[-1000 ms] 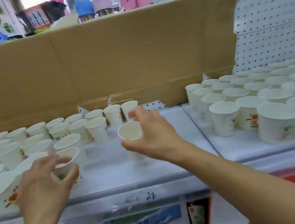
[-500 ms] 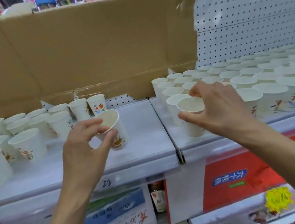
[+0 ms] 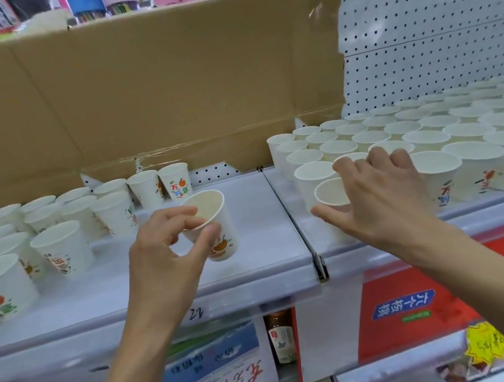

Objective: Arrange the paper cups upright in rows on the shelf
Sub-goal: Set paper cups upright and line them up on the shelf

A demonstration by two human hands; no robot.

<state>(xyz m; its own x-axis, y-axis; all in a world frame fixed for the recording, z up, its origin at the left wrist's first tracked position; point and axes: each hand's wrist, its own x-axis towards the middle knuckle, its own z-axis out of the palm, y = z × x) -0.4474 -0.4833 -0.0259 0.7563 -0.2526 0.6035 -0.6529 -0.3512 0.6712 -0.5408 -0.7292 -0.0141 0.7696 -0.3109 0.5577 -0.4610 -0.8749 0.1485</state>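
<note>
White paper cups with fruit prints stand on a pale shelf point(image 3: 256, 266). Loose rows of cups point(image 3: 63, 249) fill its left part, and tight rows of cups point(image 3: 429, 141) fill the right section. My left hand point(image 3: 161, 256) pinches one cup point(image 3: 220, 229) by the rim, tilted, over the bare middle of the shelf. My right hand point(image 3: 385, 198) is spread over a front cup point(image 3: 331, 194) that stands upright at the near left corner of the right rows. Its thumb lies straight by the cup's near side and its fingers are lifted above the rim.
A tall cardboard sheet point(image 3: 160, 89) lines the back of the shelf, with white pegboard point(image 3: 433, 27) to its right. Below the shelf edge are a red carton point(image 3: 413, 307), a blue-and-white box point(image 3: 213, 364) and a bottle point(image 3: 280, 339). A seam point(image 3: 318, 266) splits the two shelf sections.
Both hands moved right from the left cups. The right hand set its cup down at the corner of the right rows and spread its fingers. The left hand still carries its cup.
</note>
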